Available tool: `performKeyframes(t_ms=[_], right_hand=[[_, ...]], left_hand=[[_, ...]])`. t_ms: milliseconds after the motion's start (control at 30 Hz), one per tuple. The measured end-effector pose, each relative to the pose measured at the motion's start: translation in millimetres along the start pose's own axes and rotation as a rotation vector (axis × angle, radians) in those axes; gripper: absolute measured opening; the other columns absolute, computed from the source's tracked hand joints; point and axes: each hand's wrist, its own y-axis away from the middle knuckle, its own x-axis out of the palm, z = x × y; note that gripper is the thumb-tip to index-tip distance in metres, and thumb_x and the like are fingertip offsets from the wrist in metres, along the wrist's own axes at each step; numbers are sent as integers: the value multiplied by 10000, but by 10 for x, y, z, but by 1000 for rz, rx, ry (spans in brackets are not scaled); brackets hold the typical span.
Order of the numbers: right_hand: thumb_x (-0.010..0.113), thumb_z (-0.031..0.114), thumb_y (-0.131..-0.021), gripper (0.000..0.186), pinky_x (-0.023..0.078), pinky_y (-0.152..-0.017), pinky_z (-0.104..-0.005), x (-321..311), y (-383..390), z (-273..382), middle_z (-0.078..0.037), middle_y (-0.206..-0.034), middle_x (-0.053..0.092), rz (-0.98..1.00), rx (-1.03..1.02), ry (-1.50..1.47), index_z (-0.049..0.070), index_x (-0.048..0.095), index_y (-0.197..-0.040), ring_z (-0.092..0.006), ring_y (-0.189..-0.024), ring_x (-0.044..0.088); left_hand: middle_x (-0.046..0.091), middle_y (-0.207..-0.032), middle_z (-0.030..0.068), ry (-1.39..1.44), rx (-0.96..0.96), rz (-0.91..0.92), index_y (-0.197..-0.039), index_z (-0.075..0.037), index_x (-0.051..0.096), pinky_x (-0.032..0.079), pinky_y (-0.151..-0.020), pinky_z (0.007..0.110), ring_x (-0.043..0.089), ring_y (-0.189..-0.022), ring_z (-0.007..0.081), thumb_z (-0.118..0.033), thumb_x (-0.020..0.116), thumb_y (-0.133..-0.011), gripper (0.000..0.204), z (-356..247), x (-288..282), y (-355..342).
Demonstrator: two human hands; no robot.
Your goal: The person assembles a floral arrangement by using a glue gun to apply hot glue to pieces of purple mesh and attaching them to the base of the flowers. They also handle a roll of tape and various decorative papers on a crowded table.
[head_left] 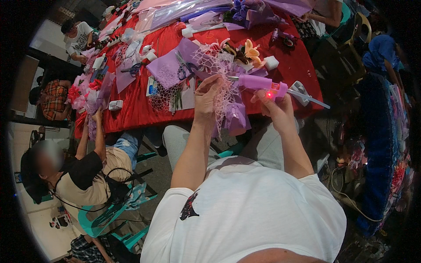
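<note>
My left hand (206, 94) pinches pink web-like mesh (221, 105) over a purple wrapped bundle (236, 120). My right hand (274, 105) grips a pink glue gun (254, 82) with a red light lit; a clear glue stick (312, 99) sticks out of its back, and its metal nozzle points at the mesh beside my left fingers. Peach lily flowers (252, 52) lie just behind on the table, near a white foam block (271, 62). Scissors (184, 65) rest on purple paper (160, 68) to the upper left.
A red-clothed table (298, 70) holds wrapping sheets, pink bouquets and a white holder (300, 90). A co-worker (79, 175) sits close at left with a bouquet; others (55, 98) sit around the table. A blue fabric-draped surface (370, 144) and a cord (348, 197) are at right.
</note>
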Motion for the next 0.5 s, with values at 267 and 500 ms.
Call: performKeyframes(t_ms=[267, 500], right_hand=[[687, 226, -882, 202, 342, -452, -206, -91, -13, -102, -17, -805, 669, -58, 67, -234, 57, 678, -992, -51, -546, 501], [622, 220, -916, 207, 352, -474, -226, -212, -53, -22, -78, -864, 662, 30, 49, -253, 24, 635, -980, -76, -516, 476]], left_hand=[[688, -946, 81, -61, 3, -16, -1038, -25, 669, 553, -757, 284, 662, -826, 162, 7, 681, -834, 207, 62, -39, -53], [685, -923, 85, -85, 51, -192, -1011, -26, 670, 559, -751, 286, 662, -822, 169, 0, 678, -841, 172, -53, 37, -74]])
